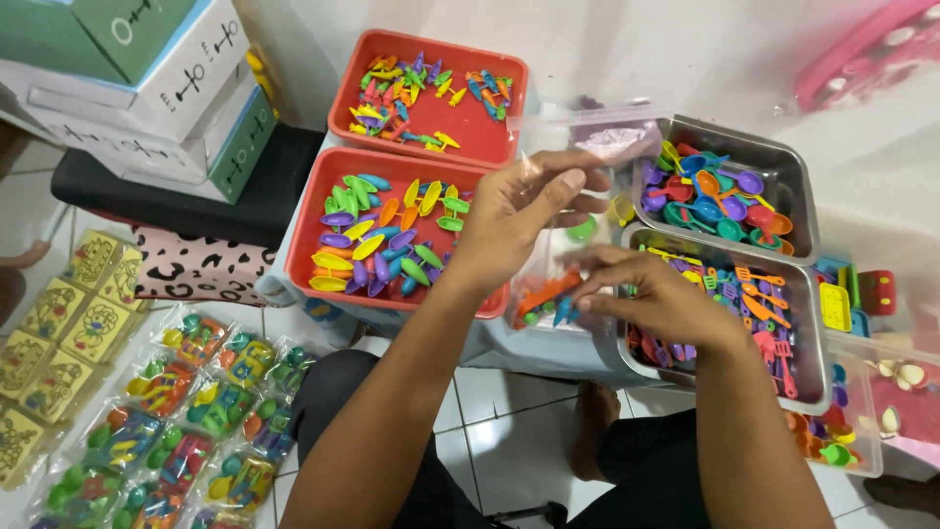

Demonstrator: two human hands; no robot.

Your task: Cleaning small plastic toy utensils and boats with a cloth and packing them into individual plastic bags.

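My left hand [524, 211] pinches the top edge of a clear plastic bag [548, 279] that hangs over the work surface. Small toy pieces in orange, blue and green lie at the bottom of the bag. My right hand [656, 294] reaches in at the bag's mouth, its fingertips on a small blue piece [565, 312]. Just right of that hand is a metal tray [808, 338] of small coloured toy utensils. To the left of my left hand stands a red tray [311, 211] of coloured toy leaf-shaped pieces.
A second red tray [343, 83] of small toy pieces sits farther back, and another metal tray [798, 171] holds toy spoons. Several packed toy bags [186, 411] lie on the tiled floor at the left, beside yellow packets [59, 333]. Stacked boxes [147, 88] stand at the top left.
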